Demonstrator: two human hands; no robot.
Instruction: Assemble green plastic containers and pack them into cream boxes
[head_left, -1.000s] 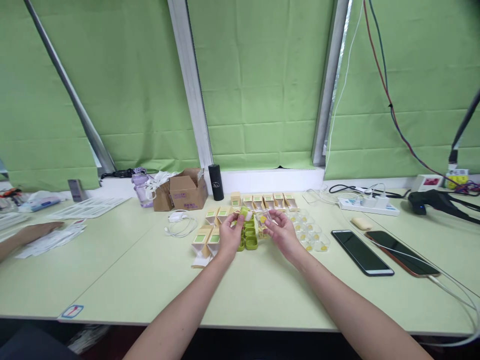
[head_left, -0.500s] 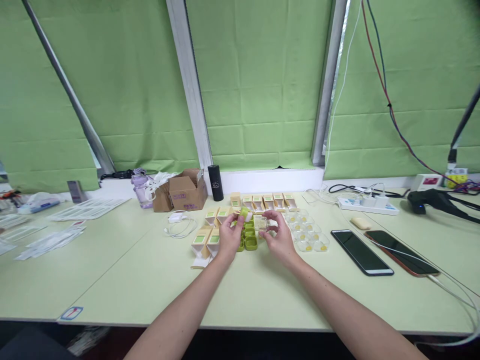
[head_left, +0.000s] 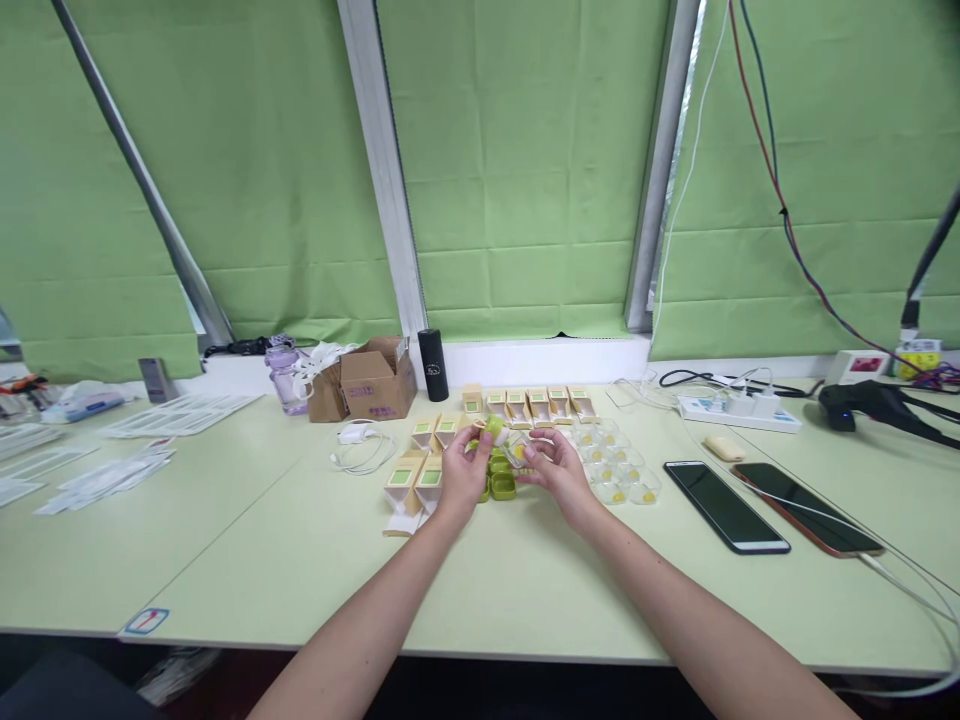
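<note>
My left hand [head_left: 464, 468] pinches a small green cap-like piece [head_left: 495, 430] with a pale underside, tilted toward the right. Close beside it, my right hand [head_left: 556, 468] grips a clear plastic cup [head_left: 517, 452] with a yellow spot in its bottom. The two pieces are very near each other; whether they touch I cannot tell. Beneath the hands, green square containers [head_left: 503, 487] stand on the table, partly hidden by my fingers. Several more clear cups [head_left: 616, 470] with yellow spots sit in rows to the right of my right hand.
Small cardboard boxes with green windows [head_left: 403, 480] stand at the left, and a row of similar open boxes [head_left: 538, 405] is behind. A brown carton [head_left: 375, 380], a black cylinder [head_left: 433, 366], two phones [head_left: 726, 508] and a power strip [head_left: 739, 411] with cables lie around.
My right hand has tipped the clear cup, so its yellow spot now shows. The green piece has turned slightly and the hands are a little closer together.
</note>
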